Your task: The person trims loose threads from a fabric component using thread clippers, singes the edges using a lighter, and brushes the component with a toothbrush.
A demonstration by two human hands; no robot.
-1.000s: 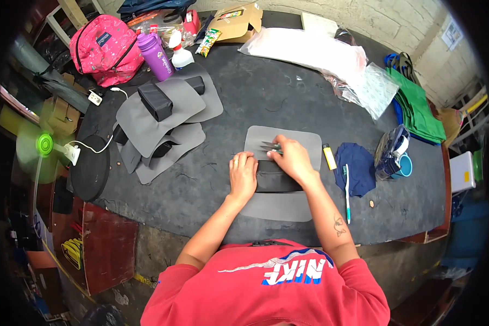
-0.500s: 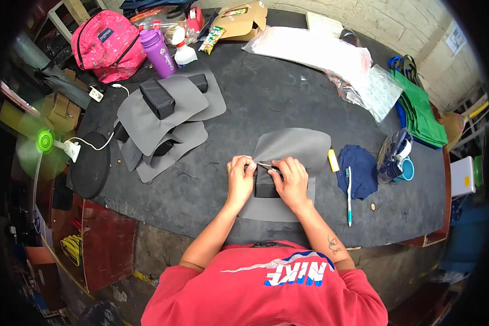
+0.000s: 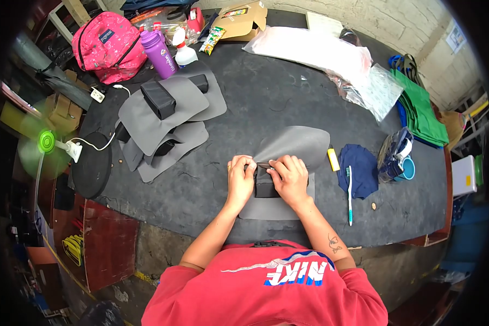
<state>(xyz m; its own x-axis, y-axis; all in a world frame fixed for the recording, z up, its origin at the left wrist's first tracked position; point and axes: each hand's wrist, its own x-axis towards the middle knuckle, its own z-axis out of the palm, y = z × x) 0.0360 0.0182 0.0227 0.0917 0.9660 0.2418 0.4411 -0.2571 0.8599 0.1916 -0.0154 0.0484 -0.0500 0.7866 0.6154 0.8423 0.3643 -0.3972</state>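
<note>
In front of me lies a grey sheet (image 3: 296, 144) with a black box-shaped pocket (image 3: 265, 190) on it. My left hand (image 3: 240, 176) pinches the sheet's edge beside the pocket, fingertips close together. A slim, pointed metal tool (image 3: 264, 165), maybe thread snips, sits between thumb and fingers of my right hand (image 3: 289, 176). Its tip reaches toward the left fingertips. Both hands partly cover the pocket's upper side, so the exact contact is hidden. Similar grey pieces with black pockets (image 3: 165, 111) lie stacked to the left.
To the right are a yellow lighter-like object (image 3: 333, 160), a dark blue cloth (image 3: 361, 171), a toothbrush (image 3: 350, 195) and a blue cup (image 3: 406, 169). A spinning fan (image 3: 47, 141) stands left. A purple bottle (image 3: 158, 54) and plastic-wrapped sheets (image 3: 309, 49) are at the back.
My right hand has shifted slightly left, and the metal tool's angle has changed a little. The grey sheet's far part has flexed slightly. My left hand keeps its pinch.
</note>
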